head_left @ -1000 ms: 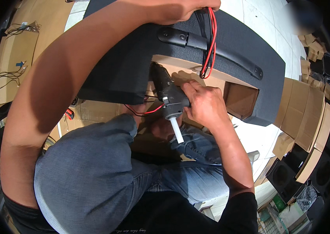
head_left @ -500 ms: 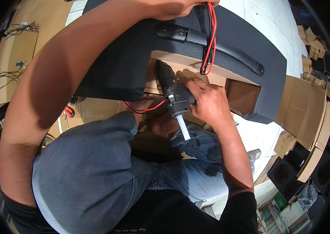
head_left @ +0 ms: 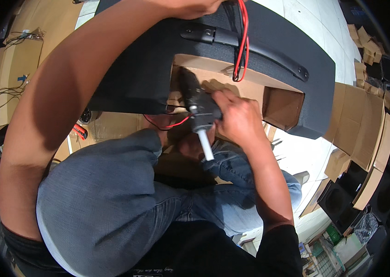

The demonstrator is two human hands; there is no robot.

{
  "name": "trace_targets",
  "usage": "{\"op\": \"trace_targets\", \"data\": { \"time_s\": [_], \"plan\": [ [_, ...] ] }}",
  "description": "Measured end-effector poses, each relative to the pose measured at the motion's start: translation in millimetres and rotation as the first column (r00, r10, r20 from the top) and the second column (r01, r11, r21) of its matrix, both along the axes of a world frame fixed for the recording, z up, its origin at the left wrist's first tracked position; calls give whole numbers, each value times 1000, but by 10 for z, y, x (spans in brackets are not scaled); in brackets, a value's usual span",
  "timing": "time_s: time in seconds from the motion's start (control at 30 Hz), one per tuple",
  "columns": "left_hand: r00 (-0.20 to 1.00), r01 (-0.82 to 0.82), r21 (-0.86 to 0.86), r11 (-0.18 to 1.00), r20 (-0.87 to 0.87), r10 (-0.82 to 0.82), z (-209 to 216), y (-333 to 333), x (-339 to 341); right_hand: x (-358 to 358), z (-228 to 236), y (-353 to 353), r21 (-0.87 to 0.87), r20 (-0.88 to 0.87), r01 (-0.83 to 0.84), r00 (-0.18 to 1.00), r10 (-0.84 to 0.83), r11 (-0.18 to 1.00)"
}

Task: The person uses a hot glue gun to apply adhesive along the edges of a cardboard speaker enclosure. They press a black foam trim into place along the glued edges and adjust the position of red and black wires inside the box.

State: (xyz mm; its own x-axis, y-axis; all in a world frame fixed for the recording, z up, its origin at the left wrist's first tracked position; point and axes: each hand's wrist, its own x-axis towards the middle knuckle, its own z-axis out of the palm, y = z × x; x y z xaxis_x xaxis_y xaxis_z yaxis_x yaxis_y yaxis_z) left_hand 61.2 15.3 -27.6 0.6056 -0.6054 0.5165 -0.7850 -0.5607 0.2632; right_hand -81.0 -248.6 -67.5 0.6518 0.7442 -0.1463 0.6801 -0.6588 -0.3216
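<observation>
Fingers (head_left: 220,98) of the right hand (head_left: 240,117), the nearer one, are wrapped round the black glue gun (head_left: 198,102), its body held at their nine o'clock, long axis aimed eleven-to-five at the cabinet opening (head_left: 252,87); left hand (head_left: 195,7) near twelve o'clock, grip cannot be told.

The person wears a plain black shirt (head_left: 204,247) with a line of pale lettering (head_left: 156,269) low on the front. Its left sleeve (head_left: 26,254) and right sleeve (head_left: 280,251) are short and black. The blue jeans (head_left: 102,198) are creased, with stitched seams meeting at the fly (head_left: 189,208) and a paler stripe along the left leg's outer edge. The left hand (head_left: 190,7) and right hand (head_left: 240,117) are bare.
</observation>
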Motion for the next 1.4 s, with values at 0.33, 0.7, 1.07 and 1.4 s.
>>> {"op": "trace_targets", "data": {
  "time_s": [0.33, 0.7, 1.07, 1.4],
  "plan": [
    [1000, -7, 4, 1000, 17, 7, 8, 36, 15, 50, 35, -164, -47, 29, 12, 1000, -11, 999],
    [999, -39, 11, 999, -11, 39, 49, 92, -31, 69, 23, -113, -24, 31, 6, 1000, -5, 1000],
    [1000, 17, -40, 999, 22, -16, -43, -24, 45, -103, 111, -531, -111, 55, 227, 974, -222, 968],
    [1000, -2, -18, 1000, 3, 2, 13, 13, 0, -225, 28, -422, -29, 107, 270, 958, -265, 963]
  ]
}}
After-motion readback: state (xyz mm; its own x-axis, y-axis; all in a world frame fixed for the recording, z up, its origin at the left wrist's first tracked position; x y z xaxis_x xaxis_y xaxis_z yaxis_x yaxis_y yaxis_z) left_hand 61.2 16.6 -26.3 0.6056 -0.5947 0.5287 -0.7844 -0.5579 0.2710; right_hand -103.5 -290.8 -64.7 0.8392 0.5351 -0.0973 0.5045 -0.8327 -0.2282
